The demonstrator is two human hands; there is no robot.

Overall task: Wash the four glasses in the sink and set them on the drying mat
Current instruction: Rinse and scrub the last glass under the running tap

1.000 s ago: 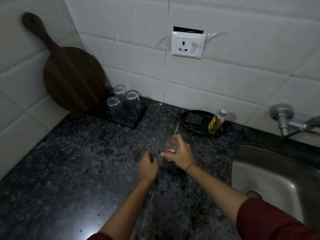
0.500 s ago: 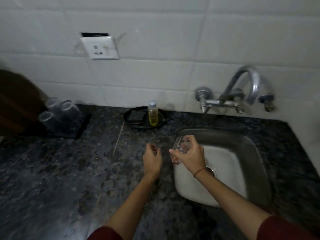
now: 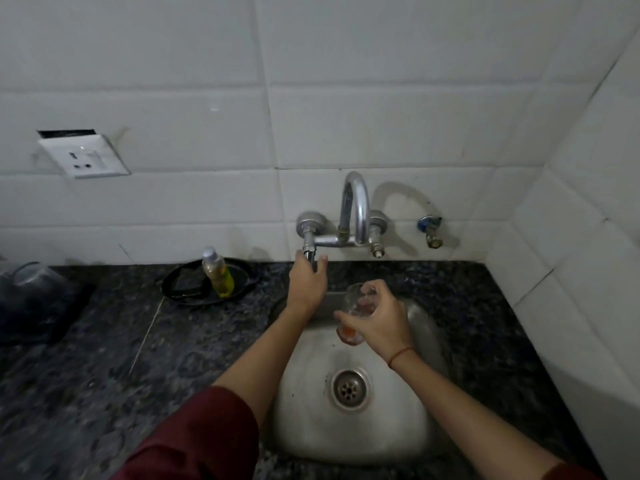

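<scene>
Clear drinking glass (image 3: 358, 311), with an orange residue at its base, hangs over the stainless-steel sink basin (image 3: 412, 431) at about one o'clock from the drain (image 3: 349, 388), probably held there to catch water from the curved chrome tap spout (image 3: 355, 206) at twelve o'clock. The right hand (image 3: 379, 320) is wrapped around its side from the right, fingers (image 3: 369, 294) curled over the rim and thumb across the front. The left hand (image 3: 306, 280) reaches to eleven o'clock and seems to close on the chrome tap handle (image 3: 309, 252), though shadow hides the contact.
</scene>
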